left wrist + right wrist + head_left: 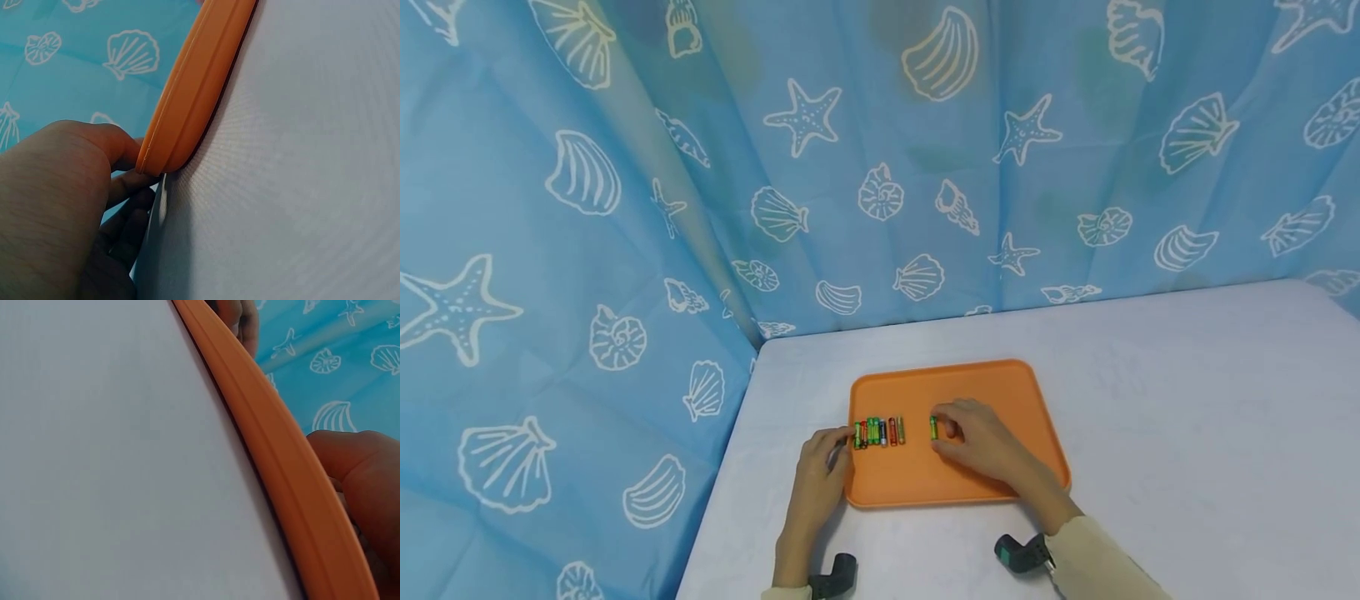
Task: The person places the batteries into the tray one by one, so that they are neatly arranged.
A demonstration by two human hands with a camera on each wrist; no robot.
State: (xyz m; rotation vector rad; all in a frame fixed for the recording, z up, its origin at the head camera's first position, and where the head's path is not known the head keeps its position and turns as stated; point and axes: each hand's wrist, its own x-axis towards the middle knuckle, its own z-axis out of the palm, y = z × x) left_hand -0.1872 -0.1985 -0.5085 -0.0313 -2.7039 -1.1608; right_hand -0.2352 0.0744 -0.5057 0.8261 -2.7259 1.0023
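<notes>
An orange tray [917, 487] lies on the white table with a row of small cylindrical batteries [874, 431], green, red and dark, on its left side. My right hand [981, 442] is over the middle of the tray and pinches one green battery [934, 428] endwise between thumb and index finger. My left hand [820, 475] rests at the tray's left edge, its index fingertip right by the leftmost battery. In the left wrist view, that hand's thumb and fingers meet the tray's corner. The tray wall hides the batteries from both wrist views.
The tray's raised rim [940, 367] runs all round the batteries. White cloth covers the table [1187, 433]. A blue curtain [880, 167] with white shell prints hangs behind and to the left. Dark wrist-worn devices [1022, 554] sit below both hands.
</notes>
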